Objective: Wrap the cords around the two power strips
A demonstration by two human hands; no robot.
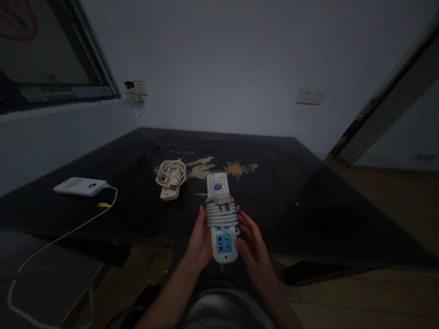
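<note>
Between my two hands is a white power strip [224, 244] with blue sockets, its grey cord [221, 215] wound in several turns around the middle. The cord's plug [222, 199] lies on top of the turns, pins showing. My left hand [200, 240] is closed around the strip's left side, fingers partly hidden beneath it. On the right edge, my right hand [253, 242] grips with thumb and curled fingers by the cord. A second, smaller power strip [170, 188], wrapped in its own cream cord, lies on the dark table left of my hands.
The glossy dark table [267, 219] has a bird-and-flower picture [236, 169]. At left lie a white power bank [82, 186] with a cable [68, 232] trailing off the edge, and a yellow tag [104, 205]. Wall sockets [310, 97] are behind.
</note>
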